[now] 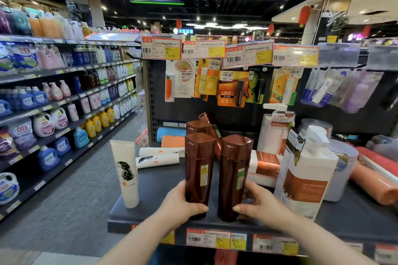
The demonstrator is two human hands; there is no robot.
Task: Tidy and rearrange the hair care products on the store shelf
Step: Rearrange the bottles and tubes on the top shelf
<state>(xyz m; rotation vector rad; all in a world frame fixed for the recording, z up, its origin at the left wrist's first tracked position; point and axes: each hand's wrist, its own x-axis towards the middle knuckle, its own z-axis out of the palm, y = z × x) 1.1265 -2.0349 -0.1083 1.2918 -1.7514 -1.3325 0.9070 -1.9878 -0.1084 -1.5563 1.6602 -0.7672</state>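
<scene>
Two tall brown bottles stand upright side by side near the front edge of the dark shelf [150,204]. My left hand [183,204] grips the base of the left brown bottle [199,168]. My right hand [256,204] wraps the base of the right brown bottle [234,170]. A third brown bottle [199,128] stands behind them, and another leans at the back. A white tube [127,172] with a black hair drawing stands cap-down at the left. Two white tubes [158,160] lie flat behind it.
A large white and orange pump bottle [305,176] stands just right of my right hand, another pump bottle [273,131] behind it. Orange tubes [374,180] lie at the far right. Carded items hang overhead under price tags [247,54]. An aisle with detergent shelves [53,114] runs left.
</scene>
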